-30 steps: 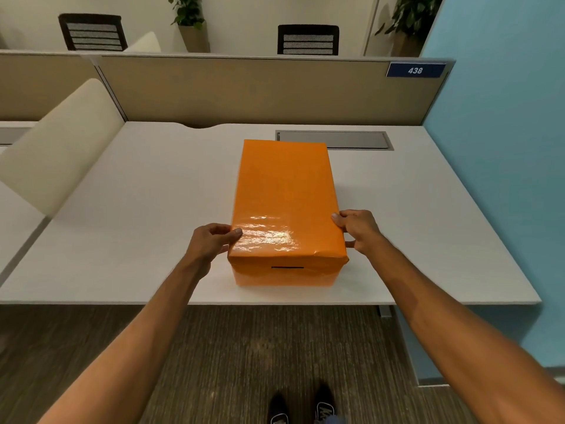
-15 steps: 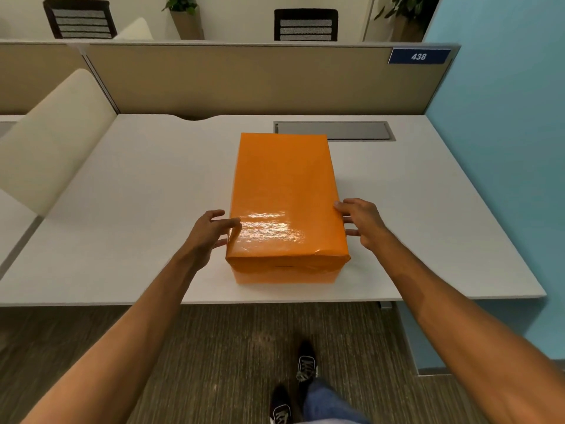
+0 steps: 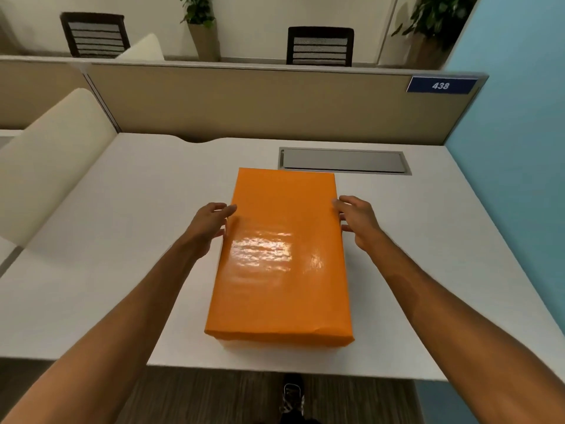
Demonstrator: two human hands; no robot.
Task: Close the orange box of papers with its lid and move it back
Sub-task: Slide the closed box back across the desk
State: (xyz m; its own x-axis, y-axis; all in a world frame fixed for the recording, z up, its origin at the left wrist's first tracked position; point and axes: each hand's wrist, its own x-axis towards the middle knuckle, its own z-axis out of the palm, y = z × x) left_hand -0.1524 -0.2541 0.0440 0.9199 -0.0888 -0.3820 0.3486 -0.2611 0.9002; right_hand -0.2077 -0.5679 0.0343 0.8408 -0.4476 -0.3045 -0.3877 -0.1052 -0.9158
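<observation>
Orange box (image 3: 281, 255) already lidded; left hand (image 3: 211, 224) and right hand (image 3: 357, 220), fingers spread, press its sides; pushing back across the table (image 3: 107, 240) looks unfinished.

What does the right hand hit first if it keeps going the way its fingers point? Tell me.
The right hand points inward and away, fingertips at the orange box lid's right edge. It would meet that side almost at once; whether it already touches is unclear.

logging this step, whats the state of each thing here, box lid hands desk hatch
orange box: closed, resting flat on the desk
lid: fully on, covering the box
left hand: open, fingers against the lid's left side
right hand: open, fingers against the lid's right side
desk hatch: shut, flush with the desk
desk: bears only the box
</observation>
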